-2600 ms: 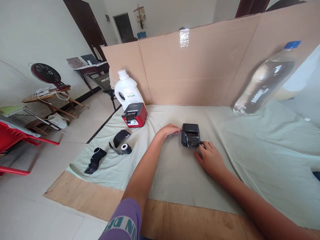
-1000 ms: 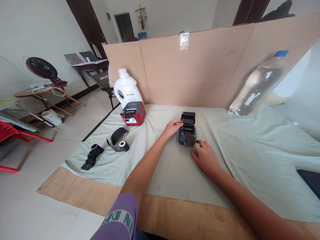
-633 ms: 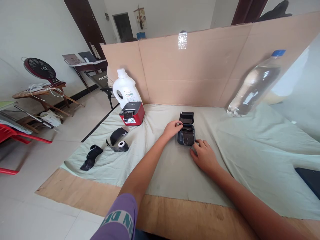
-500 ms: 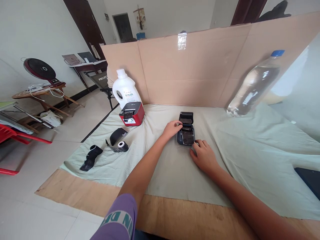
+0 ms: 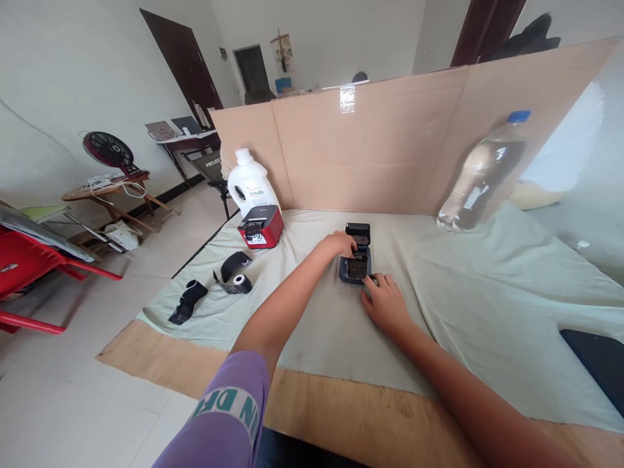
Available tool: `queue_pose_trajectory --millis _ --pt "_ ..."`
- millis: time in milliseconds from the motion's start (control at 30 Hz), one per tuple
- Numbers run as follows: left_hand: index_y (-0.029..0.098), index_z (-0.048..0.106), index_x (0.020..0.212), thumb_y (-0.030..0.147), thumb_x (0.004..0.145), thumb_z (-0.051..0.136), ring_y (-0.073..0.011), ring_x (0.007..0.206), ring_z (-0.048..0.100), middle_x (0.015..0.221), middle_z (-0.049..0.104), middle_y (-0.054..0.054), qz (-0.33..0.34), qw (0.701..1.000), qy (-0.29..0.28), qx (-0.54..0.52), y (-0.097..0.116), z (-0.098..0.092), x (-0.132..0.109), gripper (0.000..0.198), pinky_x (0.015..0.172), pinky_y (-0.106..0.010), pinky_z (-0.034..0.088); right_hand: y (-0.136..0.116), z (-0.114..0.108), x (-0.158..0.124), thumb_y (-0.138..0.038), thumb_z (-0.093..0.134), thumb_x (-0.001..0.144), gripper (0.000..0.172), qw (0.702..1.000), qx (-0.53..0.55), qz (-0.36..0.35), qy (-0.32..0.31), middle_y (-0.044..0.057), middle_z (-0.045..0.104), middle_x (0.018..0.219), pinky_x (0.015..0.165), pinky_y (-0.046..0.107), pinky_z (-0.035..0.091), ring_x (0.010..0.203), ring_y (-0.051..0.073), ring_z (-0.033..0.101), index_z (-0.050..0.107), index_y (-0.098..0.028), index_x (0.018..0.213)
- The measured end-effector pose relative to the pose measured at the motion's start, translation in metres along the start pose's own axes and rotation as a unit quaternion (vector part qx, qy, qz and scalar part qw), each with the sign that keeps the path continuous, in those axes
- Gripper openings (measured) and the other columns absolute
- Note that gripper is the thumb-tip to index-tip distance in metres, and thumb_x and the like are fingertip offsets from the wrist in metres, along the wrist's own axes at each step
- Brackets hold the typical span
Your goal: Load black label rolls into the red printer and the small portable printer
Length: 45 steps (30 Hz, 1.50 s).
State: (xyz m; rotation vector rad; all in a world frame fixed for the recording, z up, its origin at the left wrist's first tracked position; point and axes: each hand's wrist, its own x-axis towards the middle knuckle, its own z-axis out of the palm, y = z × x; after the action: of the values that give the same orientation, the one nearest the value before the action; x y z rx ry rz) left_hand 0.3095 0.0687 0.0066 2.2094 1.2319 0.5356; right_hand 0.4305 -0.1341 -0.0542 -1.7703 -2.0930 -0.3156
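A small dark label printer lies on the cloth with its black lid flipped up at the back. A strip of dark label paper lies across its front. My left hand reaches over the printer from the left, fingers bent together and pointing down into the compartment below the lid; whatever they grip is hidden. At the front right corner, my right hand rests with fingers apart, the index fingertip touching the printer's front edge by the paper.
Left on the cloth lie black label rolls and a loose black strip. Behind them stand a red-and-black printer and a white jug. A cardboard panel, tilted water bottle and dark flat object surround the area.
My left hand has moved from the printer's left edge to over its inside, fingers now pointing down. My right hand stays at the front right corner. The camera view has shifted slightly.
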Motion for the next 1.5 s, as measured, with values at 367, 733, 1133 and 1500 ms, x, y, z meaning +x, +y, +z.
queue_pose_trajectory --millis 367,733,1133,1500 --pt "0.023 0.067 0.059 0.003 0.039 0.08 -0.0198 0.073 0.061 0.065 0.064 0.002 0.04 0.999 -0.002 0.016 0.022 -0.017 -0.015 0.031 0.078 -0.03 0.048 0.0 -0.001 -0.001 -0.023 0.05 0.094 0.04 1.0 0.001 0.007 -0.012 0.014 0.063 0.108 0.076 0.035 0.035 0.099 0.027 0.05 0.06 -0.018 0.132" --pt "0.02 0.051 0.089 0.032 0.061 0.08 -0.012 0.081 0.061 0.096 0.063 -0.001 0.005 0.922 0.233 -0.31 -0.054 -0.04 -0.15 0.043 0.072 -0.023 0.047 0.002 0.0 -0.001 -0.023 0.049 0.094 0.055 1.0 -0.001 -0.008 0.018 0.011 0.063 0.101 0.075 0.034 0.037 0.094 0.026 0.052 0.047 -0.024 0.149" --pt "0.019 0.054 0.099 0.031 0.07 0.076 -0.0105 0.072 0.063 0.108 0.065 -0.005 -0.075 0.865 0.356 -0.346 -0.112 -0.062 -0.189 0.039 0.056 -0.02 0.049 0.007 0.006 0.002 -0.029 0.045 0.094 0.056 0.999 -0.006 -0.029 0.029 0.014 0.063 0.1 0.077 0.04 0.044 0.089 0.028 0.053 0.048 -0.02 0.149" --pt "0.021 0.058 0.11 0.03 0.077 0.071 -0.0166 0.086 0.068 0.11 0.068 -0.005 -0.06 0.85 0.485 -0.2 -0.114 -0.098 -0.214 0.037 0.067 -0.025 0.057 0.009 0.005 0.005 -0.033 0.044 0.095 0.056 0.999 -0.003 -0.029 0.014 0.014 0.064 0.101 0.078 0.04 0.044 0.09 0.029 0.054 0.048 -0.019 0.149"
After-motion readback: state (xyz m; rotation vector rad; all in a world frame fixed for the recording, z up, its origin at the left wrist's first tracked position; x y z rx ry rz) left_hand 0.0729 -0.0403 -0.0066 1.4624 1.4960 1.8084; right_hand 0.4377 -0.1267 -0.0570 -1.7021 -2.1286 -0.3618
